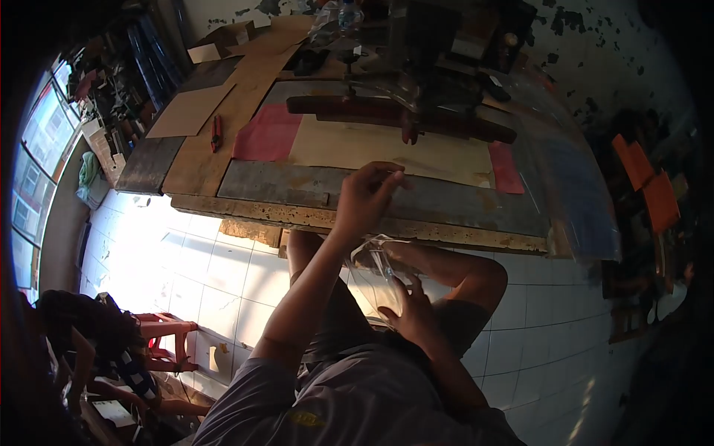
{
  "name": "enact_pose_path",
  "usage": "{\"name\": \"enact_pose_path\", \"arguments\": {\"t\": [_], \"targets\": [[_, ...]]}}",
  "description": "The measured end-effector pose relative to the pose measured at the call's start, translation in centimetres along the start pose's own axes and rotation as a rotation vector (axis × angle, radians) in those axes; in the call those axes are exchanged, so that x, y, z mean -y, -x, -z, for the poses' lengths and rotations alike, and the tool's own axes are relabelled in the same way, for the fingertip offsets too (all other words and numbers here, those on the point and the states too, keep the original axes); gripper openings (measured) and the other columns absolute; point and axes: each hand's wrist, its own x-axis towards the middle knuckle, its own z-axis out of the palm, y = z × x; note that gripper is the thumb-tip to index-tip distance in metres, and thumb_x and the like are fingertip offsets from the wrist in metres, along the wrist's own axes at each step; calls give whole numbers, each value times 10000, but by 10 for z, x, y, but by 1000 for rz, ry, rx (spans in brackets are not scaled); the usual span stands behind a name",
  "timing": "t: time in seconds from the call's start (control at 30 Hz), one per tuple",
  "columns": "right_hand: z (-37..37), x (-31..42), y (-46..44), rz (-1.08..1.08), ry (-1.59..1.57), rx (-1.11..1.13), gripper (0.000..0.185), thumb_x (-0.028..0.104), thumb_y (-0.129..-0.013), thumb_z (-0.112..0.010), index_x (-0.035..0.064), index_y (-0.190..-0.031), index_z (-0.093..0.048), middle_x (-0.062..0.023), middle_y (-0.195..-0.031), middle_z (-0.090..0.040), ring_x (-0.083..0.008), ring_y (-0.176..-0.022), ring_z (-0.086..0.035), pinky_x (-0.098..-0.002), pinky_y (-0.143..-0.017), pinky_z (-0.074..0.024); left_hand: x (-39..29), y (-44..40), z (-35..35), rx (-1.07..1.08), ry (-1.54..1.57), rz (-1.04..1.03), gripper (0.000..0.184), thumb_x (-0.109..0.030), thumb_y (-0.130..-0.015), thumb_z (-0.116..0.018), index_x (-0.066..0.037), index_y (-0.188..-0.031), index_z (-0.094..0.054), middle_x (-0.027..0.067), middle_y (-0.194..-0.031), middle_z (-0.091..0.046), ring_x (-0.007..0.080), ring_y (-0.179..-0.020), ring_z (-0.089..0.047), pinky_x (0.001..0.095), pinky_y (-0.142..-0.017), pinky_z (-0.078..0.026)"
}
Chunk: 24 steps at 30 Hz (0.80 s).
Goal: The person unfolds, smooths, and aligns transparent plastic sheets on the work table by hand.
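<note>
My left hand (368, 197) is raised over the front edge of the workbench (357, 219), its fingertips pinched together; anything between them is too small to tell. Lower down, over my lap, my right hand (413, 308) grips a crumpled clear plastic piece (375, 275). Beyond my left hand, a long cream sheet (349, 149) lies on the grey bench surface, with a pink piece (268, 134) at its left end and another pink piece (507, 167) at its right. A dark press-like machine with a long bar (357, 108) stands above the sheet.
A red cutter (216, 134) and brown board (192, 110) lie at the bench's left. Clear plastic sheeting (584, 201) hangs over its right end. A red stool (167, 334) and another person (82, 349) are at lower left. Orange pieces (658, 197) are at far right.
</note>
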Motion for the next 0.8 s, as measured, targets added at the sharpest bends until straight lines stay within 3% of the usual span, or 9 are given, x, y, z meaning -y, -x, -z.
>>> {"name": "enact_pose_path", "arguments": {"t": [0.07, 0.1, 0.17, 0.23, 0.3, 0.4, 0.5, 0.63, 0.8], "targets": [[50, 6, -19, -110, -92, 173, 458, 278, -922, -811, 14, -1264, -661, -173, -1151, -689, -340, -988, -724, -435, -841, -577, 12, -1, 3, 25, 61, -11, 269, -225, -1045, -687, -3, -1197, -670, 75, -925, -792, 49, -561, -596, 208, -512, -456], [77, 9, -31, -73, -268, 188, 293, 240, -932, -803, 19, -1107, -725, -77, -934, -731, -213, -803, -730, -348, -739, -570, 12, 1, 4, 31, 83, 24, 272, -225, -1044, -687, 0, -1196, -667, 78, -924, -791, 52, -554, -598, 206, -510, -456], [129, 18, -49, 89, -369, 60, 278, 217, -957, -781, 25, -1146, -712, -32, -866, -717, -137, -777, -682, -294, -698, -531, 2, -1, 4, 42, 129, 77, 277, -225, -1044, -689, 5, -1195, -661, 84, -922, -790, 60, -539, -601, 201, -506, -456], [144, 12, -78, 92, -580, -304, 315, 197, -977, -759, 22, -1227, -684, -17, -955, -707, -97, -842, -642, -255, -740, -497, -6, -1, 6, 28, 179, 151, 271, -213, -1041, -685, 17, -1181, -652, 85, -901, -787, 59, -638, -643, 212, -555, -486], [157, 14, -119, 258, -344, -496, 317, 130, -957, -779, 22, -1236, -673, -35, -1037, -697, -105, -956, -647, -261, -817, -499, -9, 1, 8, 53, 192, 192, 257, -196, -1039, -682, 29, -1157, -640, 94, -904, -784, 75, -710, -682, 228, -600, -521], [142, 9, -154, 215, -782, -231, 388, 111, -951, -780, 24, -1305, -648, -35, -1117, -690, -95, -1029, -633, -248, -867, -487, -5, 4, 12, 123, 130, 158, 226, -165, -1036, -679, 38, -1115, -616, 118, -944, -781, 117, -774, -728, 258, -670, -571], [128, -4, -162, 84, -769, -278, 260, 83, -947, -774, 11, -1183, -695, -21, -993, -709, -96, -904, -655, -243, -808, -509, 6, 5, 12, 167, 103, 163, 213, -123, -1021, -686, 42, -1119, -595, 139, -1005, -773, 154, -874, -757, 279, -769, -591], [131, -7, -162, 33, -859, -456, 135, 58, -962, -748, 3, -1080, -711, -3, -873, -695, -74, -766, -634, -223, -724, -502, 5, -1, 6, 184, 3, 94, 263, -118, -1003, -713, 20, -1195, -598, 127, -1006, -774, 142, -875, -751, 262, -750, -577], [129, -16, -150, 230, -914, -622, 108, 47, -994, -693, 5, -1093, -698, -18, -897, -645, -62, -699, -578, -223, -661, -471, -10, 6, 2, 339, -211, 65, 425, -126, -963, -771, -61, -1351, -610, 91, -985, -790, 124, -853, -759, 262, -750, -578]]}}
